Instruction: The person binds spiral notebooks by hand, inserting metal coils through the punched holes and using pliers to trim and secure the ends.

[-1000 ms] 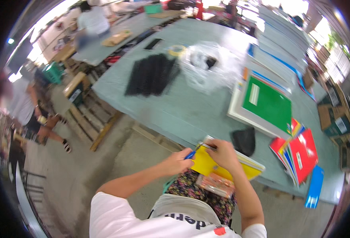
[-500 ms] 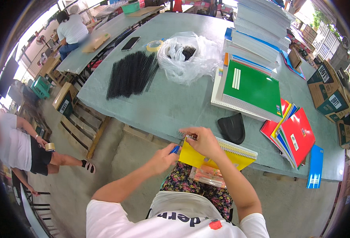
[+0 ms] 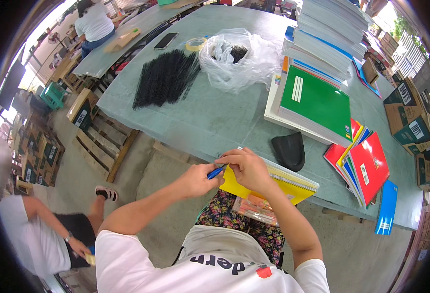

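Matt grey-green desk (image 3: 215,117); glossy yellow card-covered spiral notebook (image 3: 283,183); crinkled clear plastic bag (image 3: 237,58); black plastic binding coils (image 3: 163,78).

I'm seeing the grey-green worktop (image 3: 224,117) carrying black spiral coils (image 3: 165,78) far left, a plastic bag (image 3: 239,61) beside them, notebook stacks (image 3: 322,63) right.

Yellow spiral notebook (image 3: 278,183) lay flat, overhanging the desk's (image 3: 215,122) near edge, coil side facing away. Blue tool (image 3: 215,172), small and slim, sat at the notebook's left corner.
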A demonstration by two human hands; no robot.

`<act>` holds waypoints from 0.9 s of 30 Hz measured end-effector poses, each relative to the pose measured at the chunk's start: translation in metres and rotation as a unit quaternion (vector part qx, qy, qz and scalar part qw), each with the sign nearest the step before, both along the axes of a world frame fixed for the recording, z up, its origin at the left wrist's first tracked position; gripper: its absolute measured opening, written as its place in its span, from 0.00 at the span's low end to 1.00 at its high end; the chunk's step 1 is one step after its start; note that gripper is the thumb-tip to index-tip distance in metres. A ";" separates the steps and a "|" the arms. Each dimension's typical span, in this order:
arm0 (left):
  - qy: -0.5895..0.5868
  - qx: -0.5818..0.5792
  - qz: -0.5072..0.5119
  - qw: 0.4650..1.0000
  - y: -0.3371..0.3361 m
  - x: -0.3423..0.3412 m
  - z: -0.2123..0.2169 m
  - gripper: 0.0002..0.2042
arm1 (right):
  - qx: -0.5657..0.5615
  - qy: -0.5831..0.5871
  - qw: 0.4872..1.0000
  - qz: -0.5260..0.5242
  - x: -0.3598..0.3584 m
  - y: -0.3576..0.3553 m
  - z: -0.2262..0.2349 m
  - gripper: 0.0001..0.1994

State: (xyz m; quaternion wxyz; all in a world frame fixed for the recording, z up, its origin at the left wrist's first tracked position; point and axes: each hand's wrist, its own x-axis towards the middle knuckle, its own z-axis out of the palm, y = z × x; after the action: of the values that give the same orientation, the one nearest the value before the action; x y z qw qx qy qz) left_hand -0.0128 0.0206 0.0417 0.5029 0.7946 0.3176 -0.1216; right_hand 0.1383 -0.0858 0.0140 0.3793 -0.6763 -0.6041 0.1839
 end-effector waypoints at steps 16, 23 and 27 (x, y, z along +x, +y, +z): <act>-0.044 -0.127 0.011 0.991 0.000 -0.013 -0.016 0.14 | -0.038 0.021 0.995 -0.093 0.002 -0.001 0.003 0.08; -0.067 -0.706 0.127 0.693 -0.011 -0.007 -0.009 0.22 | 0.013 0.000 0.992 -0.128 0.000 -0.001 -0.007 0.07; -0.073 -0.715 0.150 0.679 -0.001 -0.011 -0.026 0.17 | -0.008 0.001 0.993 -0.115 -0.003 -0.002 -0.003 0.07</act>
State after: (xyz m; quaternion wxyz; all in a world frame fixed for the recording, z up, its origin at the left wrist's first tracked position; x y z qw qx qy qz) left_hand -0.0242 0.0193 0.0152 0.9509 0.1416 0.2114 -0.1763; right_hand 0.1353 -0.0877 0.0111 0.3930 -0.7444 -0.5202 0.1443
